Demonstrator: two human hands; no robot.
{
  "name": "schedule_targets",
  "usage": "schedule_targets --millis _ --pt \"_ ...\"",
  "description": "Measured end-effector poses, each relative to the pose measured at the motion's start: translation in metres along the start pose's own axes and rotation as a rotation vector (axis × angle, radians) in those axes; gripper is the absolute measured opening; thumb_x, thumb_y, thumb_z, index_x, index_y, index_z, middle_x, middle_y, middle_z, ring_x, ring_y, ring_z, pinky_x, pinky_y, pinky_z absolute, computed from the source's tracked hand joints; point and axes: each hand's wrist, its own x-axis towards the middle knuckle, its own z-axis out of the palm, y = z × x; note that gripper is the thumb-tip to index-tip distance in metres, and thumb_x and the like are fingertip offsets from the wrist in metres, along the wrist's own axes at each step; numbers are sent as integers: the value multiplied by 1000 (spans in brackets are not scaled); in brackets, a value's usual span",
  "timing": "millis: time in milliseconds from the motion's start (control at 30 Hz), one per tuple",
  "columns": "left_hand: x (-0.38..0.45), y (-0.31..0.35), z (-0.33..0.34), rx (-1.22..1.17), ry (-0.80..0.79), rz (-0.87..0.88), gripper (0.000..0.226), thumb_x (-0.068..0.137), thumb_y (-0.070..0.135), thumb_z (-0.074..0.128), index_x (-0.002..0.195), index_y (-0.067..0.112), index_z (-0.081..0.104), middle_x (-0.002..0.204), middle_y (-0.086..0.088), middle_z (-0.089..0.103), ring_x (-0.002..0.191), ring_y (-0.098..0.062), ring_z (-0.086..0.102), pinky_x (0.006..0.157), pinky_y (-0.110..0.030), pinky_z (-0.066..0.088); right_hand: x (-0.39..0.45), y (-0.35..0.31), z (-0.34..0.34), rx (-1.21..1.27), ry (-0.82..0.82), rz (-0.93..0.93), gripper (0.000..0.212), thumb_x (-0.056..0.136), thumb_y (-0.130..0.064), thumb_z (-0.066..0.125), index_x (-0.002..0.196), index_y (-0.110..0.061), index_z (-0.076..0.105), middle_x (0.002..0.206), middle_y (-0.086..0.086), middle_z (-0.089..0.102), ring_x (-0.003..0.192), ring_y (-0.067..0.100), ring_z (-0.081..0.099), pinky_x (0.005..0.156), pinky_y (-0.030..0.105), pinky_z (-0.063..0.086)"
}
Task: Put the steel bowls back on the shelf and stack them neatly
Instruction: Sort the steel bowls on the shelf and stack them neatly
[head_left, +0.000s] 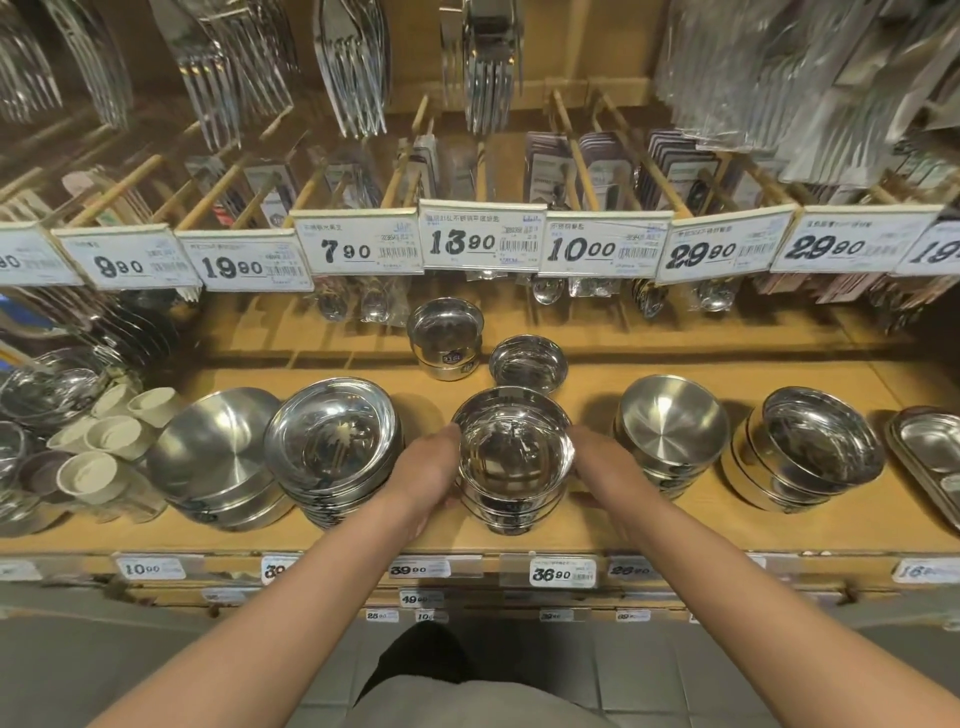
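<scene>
A person stands at a wooden shelf (597, 525) with both arms stretched forward. The left hand (434, 475) and the right hand (597, 470) clasp a stack of steel bowls (515, 457) between them, one on each flank, fingers curled round its sides and mostly hidden behind it. The stack sits on the shelf near its front edge, its top bowl level and open upward, directly between the two palms.

To the left stand a shiny stack (332, 441), just beside the left wrist, and a matte stack (221, 457) beyond it. To the right stand another matte stack (670, 431) and a polished stack (815, 449). Behind the held stack sit a small bowl (528, 362) and a small stack with a label (445, 335). White cups (104, 441) lie at the far left. Price tags (483, 241) hang above, with forks (353, 62) overhead.
</scene>
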Motion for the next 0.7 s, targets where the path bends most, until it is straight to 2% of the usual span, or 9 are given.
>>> schedule_targets --millis 33,100,200,267,367,433,500,633,700 --pt "1 4 -3 107 45 63 44 106 37 36 117 6 65 113 -11 69 102 -29 63 95 -38 49 -1 -5 -1 -65 53 -53 36 103 -39 41 115 -15 65 117 3 63 109 23 58 97 46 51" --pt "1 20 -9 260 136 198 38 106 36 39 124 12 62 120 4 58 116 -27 57 101 -32 41 -3 -23 -5 -141 152 -188 32 102 -36 39 95 -15 62 100 1 62 92 20 56 79 39 47" --pt "12 54 -26 128 164 210 24 103 34 48 118 20 60 111 5 60 110 -23 60 103 -44 50 3 -58 -11 -146 230 -301 31 99 -31 41 79 -18 60 84 -1 63 76 16 54 66 35 43" --pt "26 72 -42 95 141 187 22 100 25 52 111 9 63 104 -2 64 100 -24 63 100 -48 55 17 -82 -15 -88 212 -270 29 99 -32 46 85 -15 65 87 2 65 83 21 60 82 46 54" --pt "55 87 -61 51 152 154 13 93 8 59 81 7 63 81 -5 62 77 -19 59 97 -44 56 45 -105 -16 -99 145 -157 25 97 -24 48 90 -2 60 97 13 63 94 28 62 98 54 53" --pt "81 92 -70 -2 130 92 20 91 1 62 73 10 60 63 -3 63 70 -17 57 89 -37 56 63 -110 -9 -197 90 -77 15 99 -13 45 89 -5 52 93 19 49 84 28 51 87 45 53" --pt "107 93 -74 36 34 1 18 93 3 63 77 9 59 56 -1 62 66 -15 55 80 -27 50 82 -105 -3 -311 77 -86 19 102 -9 42 84 -11 46 82 12 39 76 20 39 72 34 41" --pt "155 88 -70 161 13 -77 12 94 1 61 83 3 56 73 -9 62 48 -11 57 53 -19 50 109 -91 1 -523 74 -100 23 102 -5 44 81 -12 49 72 -1 42 69 12 42 53 21 32" --pt "171 88 -64 175 0 -60 7 95 -3 59 101 -2 57 93 -14 62 63 -15 65 67 -23 59 115 -90 0 -585 142 -109 18 102 0 43 94 -9 58 72 -3 44 72 14 46 52 20 32"
